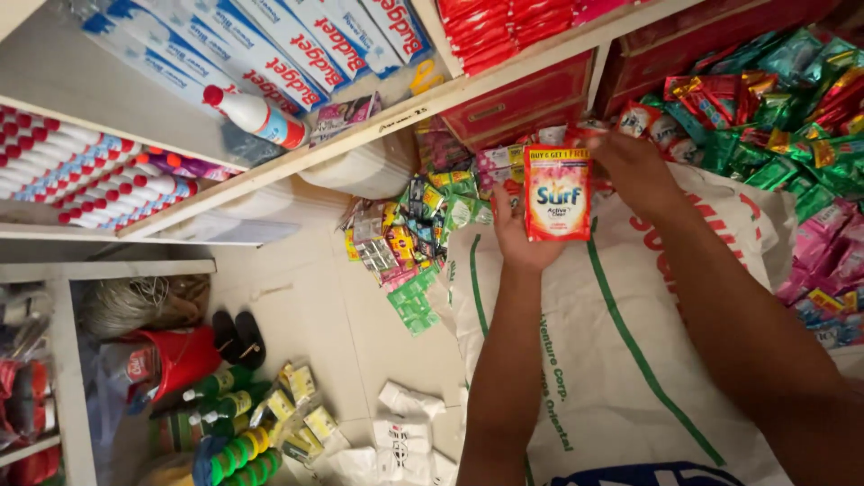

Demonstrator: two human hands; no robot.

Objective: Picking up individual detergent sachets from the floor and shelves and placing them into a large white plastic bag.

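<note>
Flat red plastic detergent sachet (557,193) with blue-yellow emblem, upright, centre-top of frame, above white woven sack (630,360) with green stripes. Left hand (517,236) cupped under sachet, fingers closed on lower left edge. Right hand (634,166) reaches from right, fingers pinching sachet's upper right corner. Green foil sachets (765,135) heaped upper right.

Glossy red plastic sachet (557,193), coarse woven white plastic sack (630,360), matt painted wooden shelf (297,157), shiny foil packets (774,135).
</note>
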